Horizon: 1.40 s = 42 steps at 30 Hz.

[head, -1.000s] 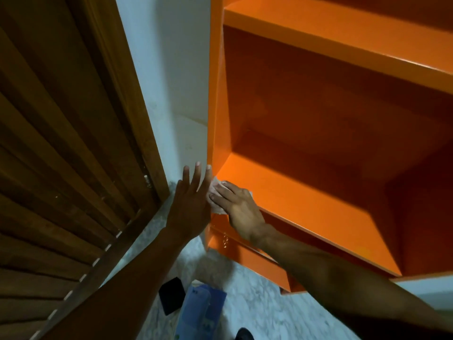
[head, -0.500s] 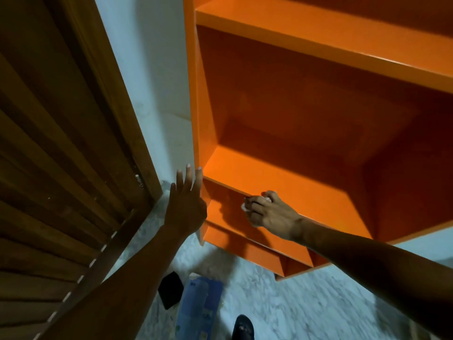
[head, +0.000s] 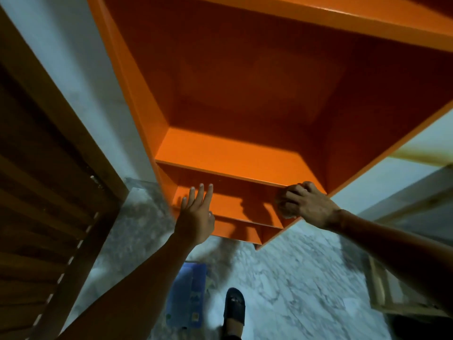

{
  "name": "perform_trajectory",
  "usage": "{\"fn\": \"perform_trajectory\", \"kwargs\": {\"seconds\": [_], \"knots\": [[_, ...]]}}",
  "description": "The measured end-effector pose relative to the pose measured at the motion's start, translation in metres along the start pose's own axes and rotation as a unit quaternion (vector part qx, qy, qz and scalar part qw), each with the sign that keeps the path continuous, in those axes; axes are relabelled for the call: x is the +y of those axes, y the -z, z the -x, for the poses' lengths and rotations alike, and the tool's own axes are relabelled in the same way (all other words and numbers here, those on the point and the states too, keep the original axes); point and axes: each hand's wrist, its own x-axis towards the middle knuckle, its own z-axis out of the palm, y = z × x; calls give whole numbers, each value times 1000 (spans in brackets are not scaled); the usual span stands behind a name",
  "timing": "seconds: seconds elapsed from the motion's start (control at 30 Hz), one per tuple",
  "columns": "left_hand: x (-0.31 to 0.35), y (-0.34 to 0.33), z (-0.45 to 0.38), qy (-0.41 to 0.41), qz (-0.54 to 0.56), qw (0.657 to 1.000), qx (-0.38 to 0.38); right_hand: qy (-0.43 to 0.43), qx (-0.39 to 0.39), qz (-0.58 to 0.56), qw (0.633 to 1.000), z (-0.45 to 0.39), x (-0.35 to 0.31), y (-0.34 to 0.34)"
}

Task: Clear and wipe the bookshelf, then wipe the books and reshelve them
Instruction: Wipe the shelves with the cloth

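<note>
- Bookshelf (head: 228,153): orange, set against a pale wall (head: 73,77). Every compartment in view is bare; no books on the boards.
- Right hand (head: 306,204): curled at the front edge of the middle board, near its right end. Fingers are clenched, as if round a wipe, but no cloth shows clearly, so I cannot tell what it grips.
- Left hand (head: 196,217): open, fingers spread and straight, holding nothing. Fingertips reach the lower compartment at its left side. Whether they press on the board or hover just off it I cannot tell.
- Floor (head: 294,278): marbled stone. A blue packet (head: 188,298) lies below the shelf, blurred; it may be a book or a wipes pack, no telling which. A foot in a black sandal (head: 234,307) stands just beside it.
- A slatted wooden door (head: 44,192) stands to the left, apart from the shelf.
- Progress, as a judgement: clearing looks done. Wiping appears to be the step in hand, with the right hand on the middle board's front edge.
- Left to do, by the task: finish the remaining boards, likely the lower compartments, then wipe the books and reshelve them. No stack of books is in view, so where they wait is unknown.
</note>
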Motion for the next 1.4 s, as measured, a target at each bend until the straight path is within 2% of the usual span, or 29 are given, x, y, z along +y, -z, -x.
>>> {"fn": "perform_trajectory", "kwargs": {"seconds": [0.1,0.2,0.3,0.53,0.67,0.77,0.87,1.0,1.07,1.2,1.33,1.4], "knots": [[15,-14,-4,-11,5,1000,-16,-80,-10,-5,997,33,-2,-16],[25,-28,-10,0,-1,999,-48,-165,10,-87,982,49,-21,-27],[28,-48,-19,7,0,998,-61,-239,-6,-184,953,38,-51,-47],[9,-131,-53,30,20,997,-64,-392,-28,-390,833,-23,-86,-137],[-13,-199,-72,31,0,999,-35,-517,45,-430,739,-56,-98,-195],[-34,-240,-89,12,-21,1000,9,-540,67,-443,712,-73,-103,-233],[-55,-263,-107,9,-29,997,72,-549,65,-428,715,-94,-107,-266],[-82,-280,-114,-18,-52,989,136,-525,77,-307,790,-125,-118,-283],[-89,-284,-111,-25,-57,986,157,-460,127,-271,836,-136,-135,-285],[-102,-281,-110,-11,-45,977,207,-309,198,-307,878,-150,-167,-275],[-124,-278,-103,30,-37,968,248,-144,197,-367,897,-158,-189,-264],[-131,-278,-95,50,-28,966,254,-95,225,-392,887,-154,-193,-259]]}}
